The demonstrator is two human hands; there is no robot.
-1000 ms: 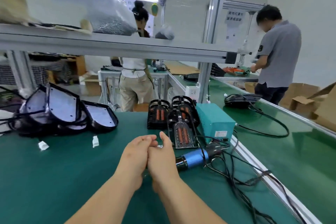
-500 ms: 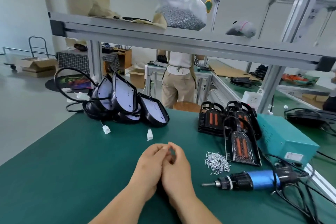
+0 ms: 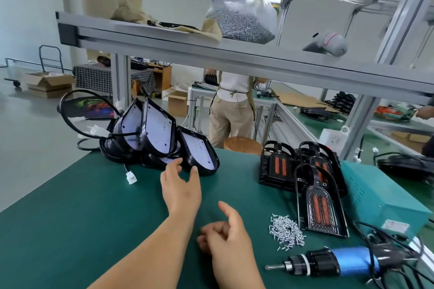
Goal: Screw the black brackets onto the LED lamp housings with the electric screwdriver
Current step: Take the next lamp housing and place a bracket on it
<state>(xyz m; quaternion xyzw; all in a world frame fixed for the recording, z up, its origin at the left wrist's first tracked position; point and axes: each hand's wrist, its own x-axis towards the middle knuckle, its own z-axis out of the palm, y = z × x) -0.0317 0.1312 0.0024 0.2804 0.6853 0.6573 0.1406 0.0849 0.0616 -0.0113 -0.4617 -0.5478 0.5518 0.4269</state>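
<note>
Several black, shield-shaped LED lamp housings with white faces (image 3: 159,138) lean in a loose pile at the far left of the green desk (image 3: 70,230), their cables trailing off its edge. The left hand (image 3: 182,191) is open, fingers spread just short of the nearest housing's rim. The right hand (image 3: 229,239) hangs loosely curled, with nothing visible in it. The shells look rigid and fairly light, so the black rim is probably a safer hold than the white panel. Tangled leads and a white plug connector (image 3: 130,177) may drag neighbouring housings along. On the right are ribbed black units with orange strips and looped black brackets (image 3: 321,209), a heap of small silver screws (image 3: 287,231), a teal metal power box (image 3: 380,202) and the blue-and-black electric screwdriver (image 3: 340,263), lying untouched.
</note>
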